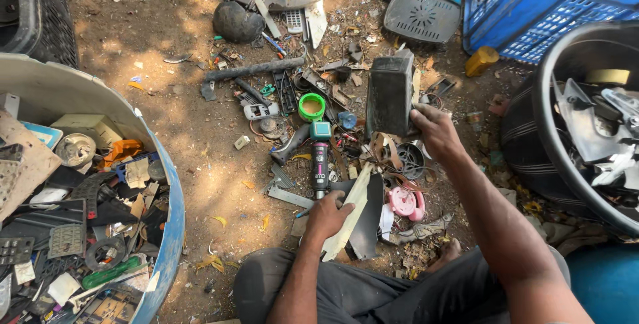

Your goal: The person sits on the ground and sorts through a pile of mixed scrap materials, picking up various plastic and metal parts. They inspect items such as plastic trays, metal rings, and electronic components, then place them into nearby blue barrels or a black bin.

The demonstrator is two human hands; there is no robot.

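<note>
Left hand (327, 216) grips pale strip (349, 212) (right hand (434, 131): dark casing (390, 94)).

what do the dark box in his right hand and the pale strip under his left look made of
Dark box: probably moulded plastic, matte grey-black, dusty, with smooth rounded edges. Pale strip: likely thin plastic or laminate, cream, flat, with a dull sheen; hard to tell for sure.

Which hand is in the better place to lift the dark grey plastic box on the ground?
Probably the right hand: it already touches the lower edge of the dark grey plastic box. The left hand is farther away and rests on a pale flat plastic strip.
</note>
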